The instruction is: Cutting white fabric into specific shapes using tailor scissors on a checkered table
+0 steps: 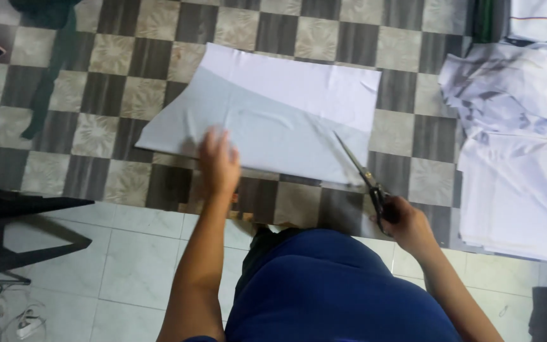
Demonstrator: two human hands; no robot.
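Pressing flat with spread fingers, the left hand (218,163) pins the near edge of the pale grey cloth (267,130) on the checkered floor (96,95). The right hand (406,221) grips scissors (363,177), blades at the cloth's right edge; white fabric pile (514,158) lies just beyond.

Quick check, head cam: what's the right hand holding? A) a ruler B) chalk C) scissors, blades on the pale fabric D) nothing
C: the right hand grips the dark handles of the scissors, whose blades reach up over the edge of the pale fabric spread on the checkered mat, while the left hand lies flat on the fabric.
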